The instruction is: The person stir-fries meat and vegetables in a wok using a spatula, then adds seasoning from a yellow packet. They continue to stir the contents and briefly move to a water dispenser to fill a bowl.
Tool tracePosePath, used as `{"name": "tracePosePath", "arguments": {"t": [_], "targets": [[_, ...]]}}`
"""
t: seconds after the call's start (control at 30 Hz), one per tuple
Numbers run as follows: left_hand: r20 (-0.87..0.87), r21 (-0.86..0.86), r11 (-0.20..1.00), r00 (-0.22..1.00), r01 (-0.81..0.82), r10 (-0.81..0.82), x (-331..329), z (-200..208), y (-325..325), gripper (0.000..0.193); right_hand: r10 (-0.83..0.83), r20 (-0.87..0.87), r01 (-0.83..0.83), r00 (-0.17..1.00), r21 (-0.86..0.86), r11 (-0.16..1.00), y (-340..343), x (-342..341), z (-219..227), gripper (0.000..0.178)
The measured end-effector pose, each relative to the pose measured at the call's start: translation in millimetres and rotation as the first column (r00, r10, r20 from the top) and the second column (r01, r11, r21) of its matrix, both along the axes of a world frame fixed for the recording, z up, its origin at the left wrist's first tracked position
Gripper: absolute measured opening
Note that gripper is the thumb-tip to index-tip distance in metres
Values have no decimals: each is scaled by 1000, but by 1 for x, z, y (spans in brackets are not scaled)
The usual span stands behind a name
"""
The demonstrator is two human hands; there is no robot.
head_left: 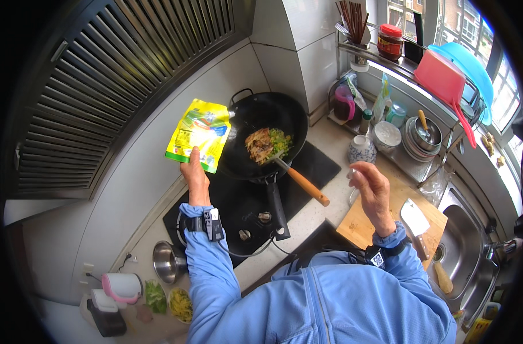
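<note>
My left hand (196,176) grips the lower part of a yellow and green spouted pouch (201,133). The pouch is tilted, its spout pointing right at the left rim of a black wok (256,109). In the wok lie browned food (259,144) and chopped greens (280,142). A spatula (301,182) with a wooden handle leans in the wok, its blade by the food, touched by neither hand. Above the wooden chopping board, my right hand (372,192) has its fingertips pinched together on a small white thing, too small to name for certain.
A cleaver (417,221) lies on the chopping board (353,222), beside the sink (462,246). Behind stand a blue-and-white jar (362,150) and stacked bowls (411,140). At lower left are a metal bowl (168,262), leafy greens (155,295) and yellow shreds (181,305).
</note>
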State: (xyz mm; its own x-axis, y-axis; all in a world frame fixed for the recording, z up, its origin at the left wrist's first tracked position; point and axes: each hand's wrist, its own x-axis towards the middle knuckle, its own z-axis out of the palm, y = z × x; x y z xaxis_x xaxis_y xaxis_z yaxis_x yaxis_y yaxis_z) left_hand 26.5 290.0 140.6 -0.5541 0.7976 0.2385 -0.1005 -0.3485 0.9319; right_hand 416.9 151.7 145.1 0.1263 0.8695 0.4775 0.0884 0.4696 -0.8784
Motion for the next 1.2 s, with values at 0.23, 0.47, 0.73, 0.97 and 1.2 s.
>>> {"name": "tracePosePath", "arguments": {"t": [0.23, 0.47, 0.73, 0.97, 1.2], "targets": [[55, -28, 999, 998, -14, 16, 2, -7, 4, 35, -1, 10, 1, 1000, 5, 1000, 0, 3, 1, 14], [44, -35, 999, 999, -17, 18, 1, -1, 4, 35, 3, 13, -2, 1000, -5, 1000, -4, 4, 0, 14], [48, -46, 999, 999, 23, -21, 7, -3, -17, 36, -3, -11, 3, 1000, -5, 1000, -6, 9, 0, 14], [-5, -59, 997, 998, 57, -57, 7, -12, -25, 36, 22, 29, -22, 999, -15, 1000, -4, 5, -2, 13], [-7, -54, 998, 999, 35, -36, 2, -14, -31, 37, 25, 29, -25, 999, -5, 1000, 0, 5, -4, 13]]}}
